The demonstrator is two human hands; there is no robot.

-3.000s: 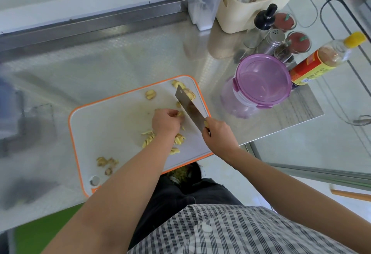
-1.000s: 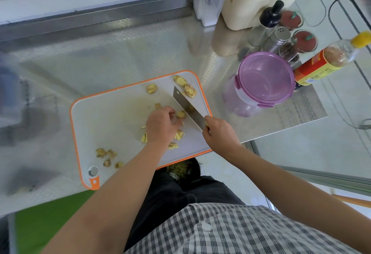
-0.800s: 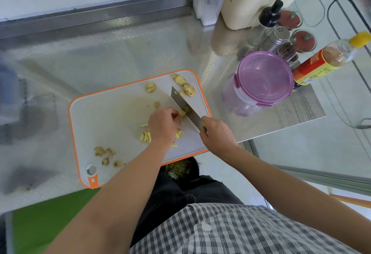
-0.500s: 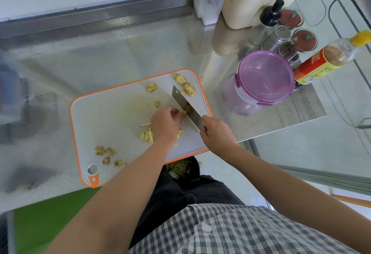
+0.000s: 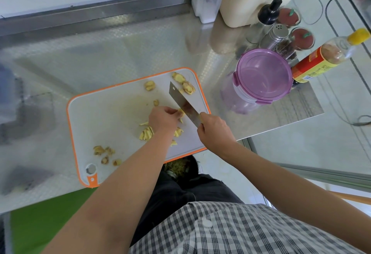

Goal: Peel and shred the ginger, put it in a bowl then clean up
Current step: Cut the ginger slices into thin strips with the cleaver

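**Ginger under the blade**

Your left hand (image 5: 163, 118) pinches a ginger piece (image 5: 181, 112) on the cutting board (image 5: 112, 113). Your right hand (image 5: 213, 131) is clenched around the cleaver (image 5: 183, 104), its blade against that piece. Cut strips (image 5: 146, 133) lie beside your wrist.

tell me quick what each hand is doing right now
Left hand: closed, pinning a ginger piece on the cutting board.
Right hand: closed on the cleaver handle.
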